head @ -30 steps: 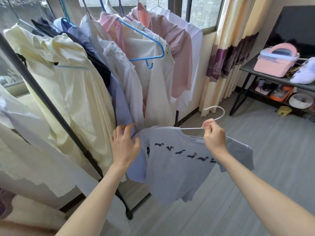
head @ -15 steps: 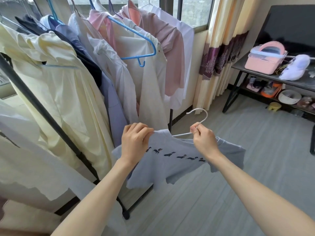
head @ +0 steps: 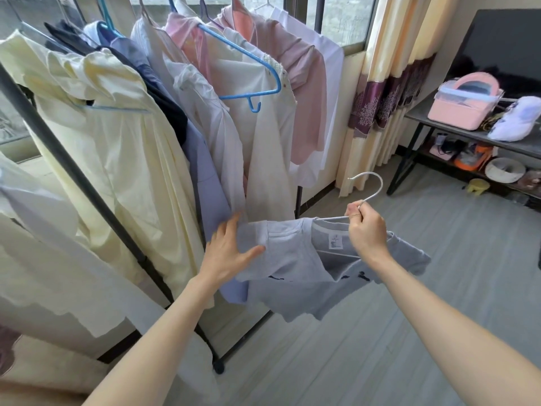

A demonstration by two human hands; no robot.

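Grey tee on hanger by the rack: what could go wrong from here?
1. The grey T-shirt sits unevenly on the white hanger; the left hand lies flat on its sleeve, so it may slip off.
2. The hook could snag the loose blue hanger on the crowded rack.

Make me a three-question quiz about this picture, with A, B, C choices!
1. Where is the pink box? A on the floor; B on the table; C on the rack.
2. What colour is the hanger in the right hand? A white; B blue; C black.
3. How is the left hand? A a fist; B open, touching the T-shirt; C gripping the hanger.

Answers:
1 B, the pink box sits on the dark table by the wall.
2 A, the fingers pinch a white wire hook.
3 B, its straight fingers touch the grey sleeve.
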